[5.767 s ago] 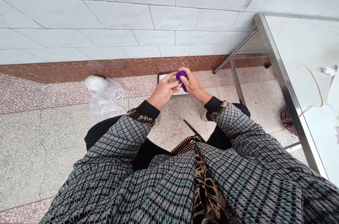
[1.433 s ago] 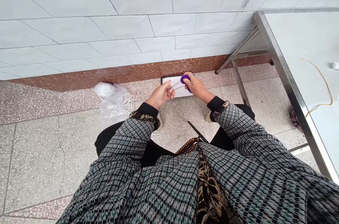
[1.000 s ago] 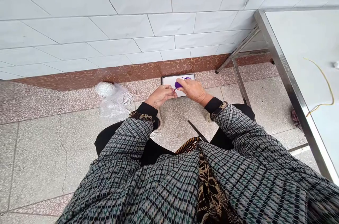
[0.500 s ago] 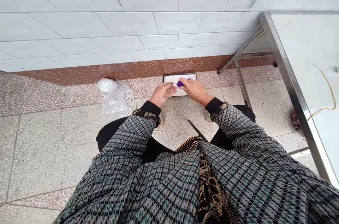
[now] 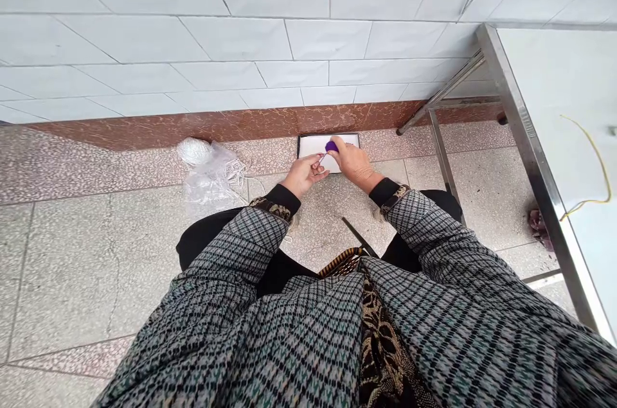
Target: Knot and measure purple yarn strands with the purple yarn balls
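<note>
Far left on the floor: white cord ball (image 5: 194,151) beside a crumpled clear plastic bag (image 5: 212,178), untouched, well apart from the hands.

Left hand (image 5: 303,174): fingers curled, tips pinched on the thin purple thread (image 5: 321,158) that runs up to the ball. Can't tell how much thread is in the pinch.

Right hand (image 5: 353,162): closed around a small purple yarn ball (image 5: 331,146), thumb and fingers on it, held over the white board (image 5: 315,146) lying at the wall base.

Step, as I read it: winding or tidying the loose end onto the ball. Next move probably needs the left hand feeding the thread taut while the right turns the ball.

Versus about a second and a half ago: hands were apart with the thread stretched between them; now nearly touching, thread span short.

Far right: steel tabletop (image 5: 522,126) with a yellow cord (image 5: 601,166), not involved.
</note>
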`<action>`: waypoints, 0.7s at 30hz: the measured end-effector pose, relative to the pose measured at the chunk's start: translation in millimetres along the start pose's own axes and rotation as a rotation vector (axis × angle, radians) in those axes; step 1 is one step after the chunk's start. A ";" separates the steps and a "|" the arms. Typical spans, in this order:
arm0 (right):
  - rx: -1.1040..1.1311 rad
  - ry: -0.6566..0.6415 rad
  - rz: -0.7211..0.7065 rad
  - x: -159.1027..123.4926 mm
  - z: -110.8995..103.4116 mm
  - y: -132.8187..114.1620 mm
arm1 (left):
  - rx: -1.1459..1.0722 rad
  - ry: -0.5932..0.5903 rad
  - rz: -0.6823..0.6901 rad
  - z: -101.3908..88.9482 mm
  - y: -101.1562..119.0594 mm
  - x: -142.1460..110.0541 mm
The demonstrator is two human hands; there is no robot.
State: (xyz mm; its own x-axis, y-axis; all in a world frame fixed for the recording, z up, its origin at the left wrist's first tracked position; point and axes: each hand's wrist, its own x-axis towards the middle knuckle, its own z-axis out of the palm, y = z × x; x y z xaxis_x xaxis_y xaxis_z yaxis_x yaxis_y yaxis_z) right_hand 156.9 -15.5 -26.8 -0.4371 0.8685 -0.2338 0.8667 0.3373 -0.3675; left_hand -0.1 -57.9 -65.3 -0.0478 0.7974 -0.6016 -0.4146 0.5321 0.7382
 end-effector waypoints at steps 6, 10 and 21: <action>0.509 -0.050 0.125 14.6 9.4 15.0 | 0.233 0.098 0.225 6.0 5.5 -5.4; 0.919 -0.169 0.137 17.6 10.5 17.0 | 0.405 0.076 0.338 4.7 14.1 -5.0; 1.042 -0.397 0.081 8.7 -0.4 12.2 | 0.209 -0.160 0.080 -0.7 20.1 -8.0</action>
State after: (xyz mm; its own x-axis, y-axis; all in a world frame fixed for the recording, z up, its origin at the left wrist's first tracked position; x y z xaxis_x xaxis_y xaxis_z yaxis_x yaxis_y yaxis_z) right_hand 163.7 -3.7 -33.0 -0.5954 0.6341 -0.4935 0.3522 -0.3461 -0.8696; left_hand -8.7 -53.8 -45.9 0.0781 0.8654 -0.4950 -0.2175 0.4993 0.8387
